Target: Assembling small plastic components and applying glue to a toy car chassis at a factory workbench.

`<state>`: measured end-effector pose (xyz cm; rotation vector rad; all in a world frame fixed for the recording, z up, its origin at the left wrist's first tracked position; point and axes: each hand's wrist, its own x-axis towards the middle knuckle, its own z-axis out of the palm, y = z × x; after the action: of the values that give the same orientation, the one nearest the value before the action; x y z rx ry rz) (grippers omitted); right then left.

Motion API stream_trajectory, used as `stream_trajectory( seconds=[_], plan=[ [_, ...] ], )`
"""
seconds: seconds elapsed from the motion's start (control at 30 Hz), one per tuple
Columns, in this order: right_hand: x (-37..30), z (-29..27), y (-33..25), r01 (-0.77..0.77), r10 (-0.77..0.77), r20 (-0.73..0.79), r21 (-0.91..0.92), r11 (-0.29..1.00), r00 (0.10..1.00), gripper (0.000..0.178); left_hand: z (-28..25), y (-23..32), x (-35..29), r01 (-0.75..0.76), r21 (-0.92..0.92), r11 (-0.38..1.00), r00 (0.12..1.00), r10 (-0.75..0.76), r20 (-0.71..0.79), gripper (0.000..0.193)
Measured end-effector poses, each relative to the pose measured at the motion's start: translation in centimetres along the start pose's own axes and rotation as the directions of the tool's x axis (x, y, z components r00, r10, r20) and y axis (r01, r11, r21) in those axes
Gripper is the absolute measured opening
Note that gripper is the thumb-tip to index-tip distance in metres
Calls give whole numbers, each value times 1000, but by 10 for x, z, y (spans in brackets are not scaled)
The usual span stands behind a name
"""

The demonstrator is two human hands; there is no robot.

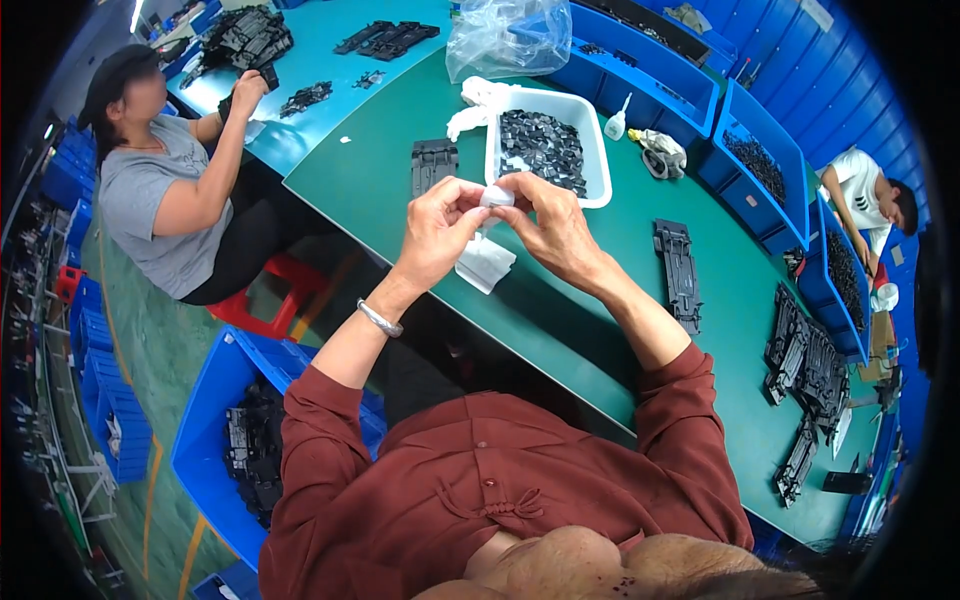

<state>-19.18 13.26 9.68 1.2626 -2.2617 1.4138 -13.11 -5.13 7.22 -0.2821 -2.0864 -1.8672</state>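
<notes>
Between the fingertips of both hands is a small white roll-like piece (497,197); its exact kind is too small to make out. My left hand (440,232) pinches it from the left, and my right hand (553,232) grips it from the right. Just below the hands, a folded white sheet (486,264) lies at the near edge of the green table (590,290). Beyond the hands stands a white tray (603,160) of small black parts (545,145). A black plastic frame (434,166) lies behind my left hand, partly hidden by it.
Another black frame (679,272) lies to the right, with several more stacked (808,365) farther right. Blue bins (758,205) line the far edge, near a small white bottle (617,122) and a clear plastic bag (508,40). Co-workers sit left (175,190) and right (860,200).
</notes>
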Motion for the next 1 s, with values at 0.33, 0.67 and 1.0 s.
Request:
stream_trajectory(
  seconds=[0.33,0.67,1.0],
  plan=[
    [1,1,1,2,-2,-2,-24,1000,1000,22,0,-2,1,-20,-8,1000,1000,20,2,12],
    [1,-1,-6,-21,21,-5,-47,999,1000,22,0,2,0,-9,-7,1000,1000,9,-2,11],
    [0,0,-1,32,-32,-25,-15,999,999,22,3,1,-1,-24,-56,998,1000,23,-5,12]
  ],
)
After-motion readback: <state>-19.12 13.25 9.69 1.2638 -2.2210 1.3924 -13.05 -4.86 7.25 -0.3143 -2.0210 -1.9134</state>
